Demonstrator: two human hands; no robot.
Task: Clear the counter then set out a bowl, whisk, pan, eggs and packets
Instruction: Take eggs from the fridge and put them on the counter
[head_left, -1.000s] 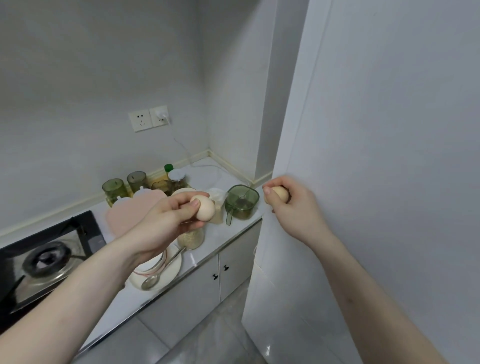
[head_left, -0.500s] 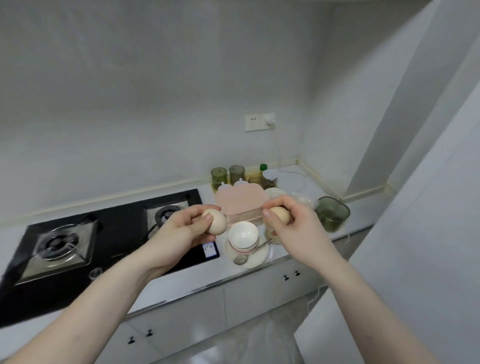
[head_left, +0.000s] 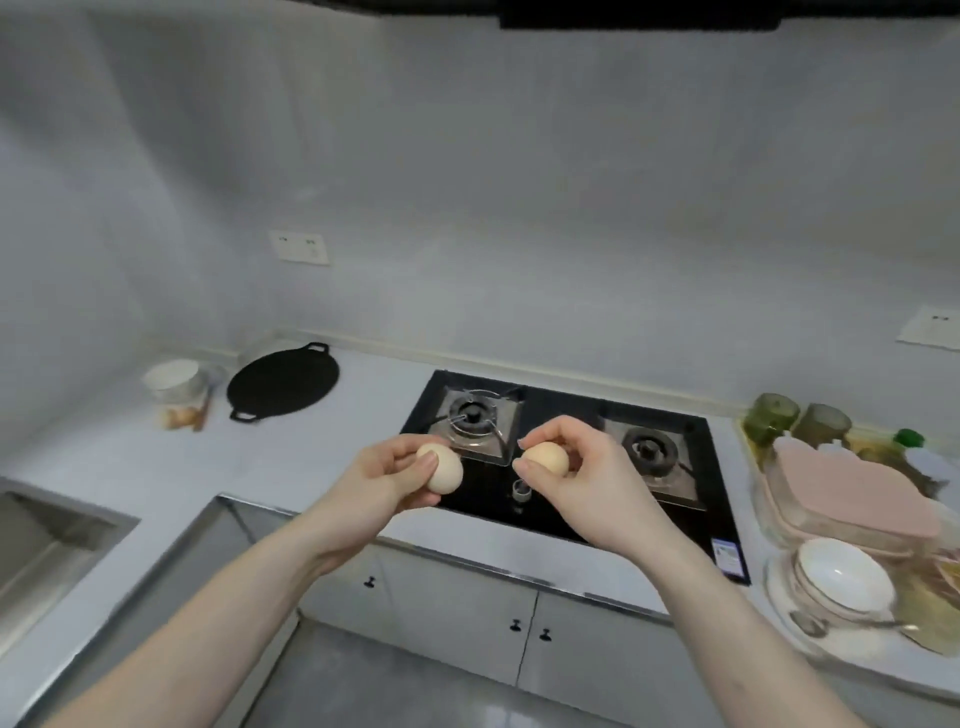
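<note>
Carefully, the left hand (head_left: 384, 483) and right hand (head_left: 582, 483) each cradle an egg (head_left: 444, 467) in curled fingers over the hob (head_left: 571, 499), probably bound for the worktop's far left corner, where pan (head_left: 283, 382) and bowl (head_left: 171, 376) wait.

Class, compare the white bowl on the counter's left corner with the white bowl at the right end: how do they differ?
The left bowl stands far back beside the black pan; the right bowl sits at the near edge. The left bowl rests on the counter; the right bowl sits on a plate with a spoon. Both are white, upright and untouched.
</note>
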